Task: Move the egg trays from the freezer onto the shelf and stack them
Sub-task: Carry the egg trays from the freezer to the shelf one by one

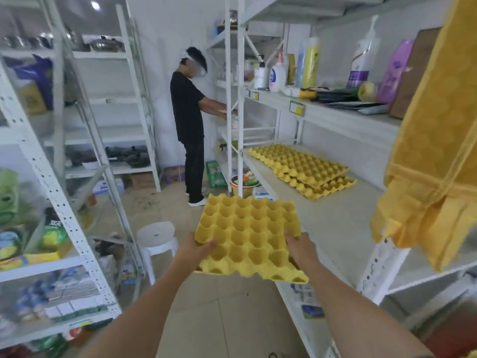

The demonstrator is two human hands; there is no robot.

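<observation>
Two yellow egg trays (302,170) are already lying on the shelf (335,223) at the far right, one on top of the other, though the top one is sitting skewed and not nested square. I'm carrying a third tray (247,236) in front of me right now, held roughly level over the aisle floor, just beside the near edge of that same shelf and well apart from the stack.

My left hand (196,250) is gripping the tray's near-left edge, thumb curled over the top into a cup. My right hand (300,248) is doing the same on the near-right edge, fingers wrapped under. Both grips are clenched on the tray, neither released.

So I'm judging this as partway through: two down, one in transit. No freezer is showing in this view, so I can't tell how many trays are waiting there. Something yellow (436,140) is hanging close at the right, too near the lens to identify.

Another person in black (188,117) is working at the far shelving, clear of my path. What's left for this one, I reckon, is swinging right, reaching far along the shelf and seating it on the pile.
</observation>
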